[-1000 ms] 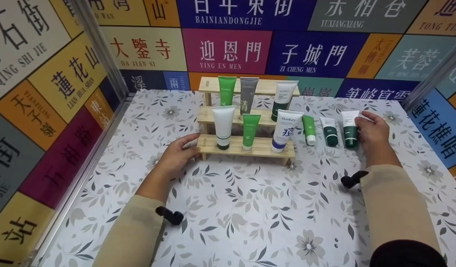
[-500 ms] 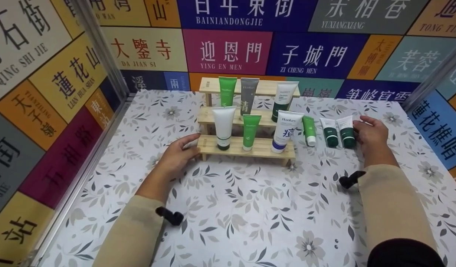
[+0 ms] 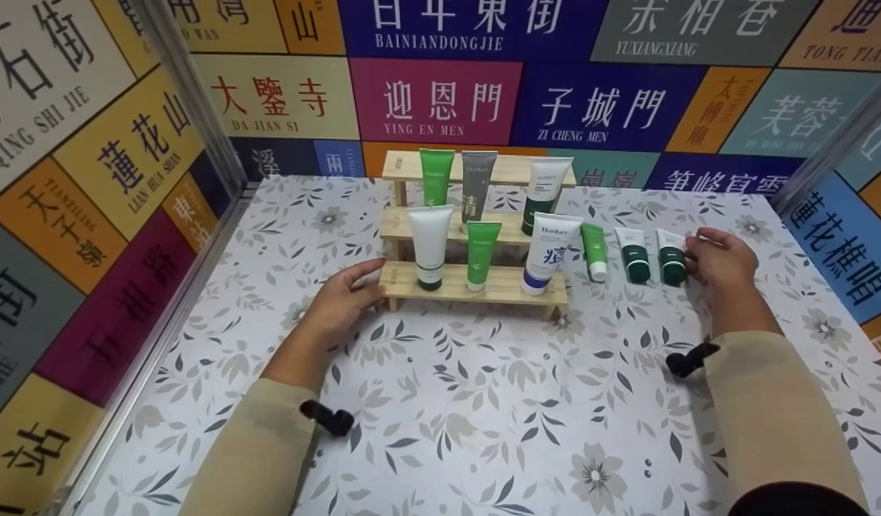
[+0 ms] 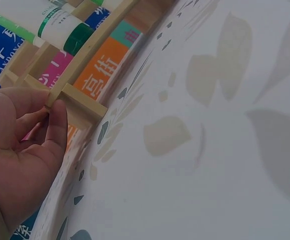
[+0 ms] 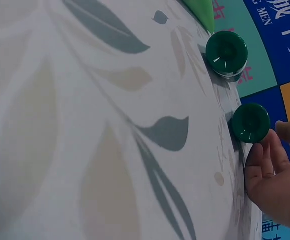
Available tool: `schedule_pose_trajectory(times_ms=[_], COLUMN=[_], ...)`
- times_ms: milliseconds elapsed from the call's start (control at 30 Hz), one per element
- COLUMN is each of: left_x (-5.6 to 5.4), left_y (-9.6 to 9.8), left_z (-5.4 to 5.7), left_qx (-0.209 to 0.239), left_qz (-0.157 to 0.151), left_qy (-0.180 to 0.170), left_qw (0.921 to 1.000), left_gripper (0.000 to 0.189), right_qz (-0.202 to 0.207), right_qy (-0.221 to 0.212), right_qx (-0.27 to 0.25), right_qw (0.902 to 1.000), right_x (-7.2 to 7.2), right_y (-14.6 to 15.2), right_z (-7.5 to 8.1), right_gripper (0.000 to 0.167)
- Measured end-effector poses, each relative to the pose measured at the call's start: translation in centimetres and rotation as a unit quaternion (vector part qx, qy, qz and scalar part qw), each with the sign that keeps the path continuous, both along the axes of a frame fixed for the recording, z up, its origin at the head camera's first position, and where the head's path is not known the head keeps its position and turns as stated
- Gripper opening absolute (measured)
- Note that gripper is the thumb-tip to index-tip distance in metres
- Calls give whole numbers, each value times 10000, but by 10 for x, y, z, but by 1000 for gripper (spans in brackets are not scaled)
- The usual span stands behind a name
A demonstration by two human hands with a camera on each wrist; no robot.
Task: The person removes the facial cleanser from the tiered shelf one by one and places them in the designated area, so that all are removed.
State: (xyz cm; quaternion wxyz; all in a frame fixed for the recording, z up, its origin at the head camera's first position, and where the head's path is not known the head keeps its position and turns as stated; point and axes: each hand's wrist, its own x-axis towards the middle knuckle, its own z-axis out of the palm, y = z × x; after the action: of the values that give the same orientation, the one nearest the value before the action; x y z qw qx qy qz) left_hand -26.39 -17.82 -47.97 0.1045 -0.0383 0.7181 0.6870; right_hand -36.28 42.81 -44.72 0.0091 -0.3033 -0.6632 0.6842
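My left hand pinches the left end of the front step of a wooden three-step stand; the left wrist view shows thumb and fingers on that wooden edge. On the stand, squeeze tubes stand upright, among them a white one, a small green one, a grey one and a white-and-blue one. Right of the stand my right hand holds the side of a white tube with a dark green lower part, lying on the table. Its green cap faces the right wrist camera.
A similar white-and-green tube and a slim green tube lie left of the held one. A flower-patterned cloth covers the table. Sign-printed panels stand behind and at both sides.
The white-and-green tube at my right hand went left, close against its neighbour, then back right, leaving a gap, and now lies straighter. My left hand stays on the stand.
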Motion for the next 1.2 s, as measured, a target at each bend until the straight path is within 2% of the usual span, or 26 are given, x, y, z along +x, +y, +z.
schedule_pose_trajectory(times_ms=[167,333,533,767,1000,1200], left_x=[0,0,0,0,1,1], left_y=[1,1,1,1,1,1], left_z=[0,0,-1,-2,-1,0], left_qx=[-6,22,43,166,69,-21], left_qz=[48,77,70,22,53,58], left_qy=[-36,-5,-12,19,-14,-37], left_qw=[10000,10000,10000,9999,10000,10000], left_gripper=[53,54,54,54,54,53], right_qz=[29,51,321,756,1090,1394], right_qy=[343,894,1406,1696,1901,2267], right_qx=[29,-117,-483,-440,-280,-179], right_qw=[9994,9959,9884,9816,9753,9638], right_x=[7,11,15,23,29,35], right_y=[-5,-16,-35,-56,-74,-92], right_z=[4,13,25,32,39,46], right_gripper=[38,37,40,40,45,44])
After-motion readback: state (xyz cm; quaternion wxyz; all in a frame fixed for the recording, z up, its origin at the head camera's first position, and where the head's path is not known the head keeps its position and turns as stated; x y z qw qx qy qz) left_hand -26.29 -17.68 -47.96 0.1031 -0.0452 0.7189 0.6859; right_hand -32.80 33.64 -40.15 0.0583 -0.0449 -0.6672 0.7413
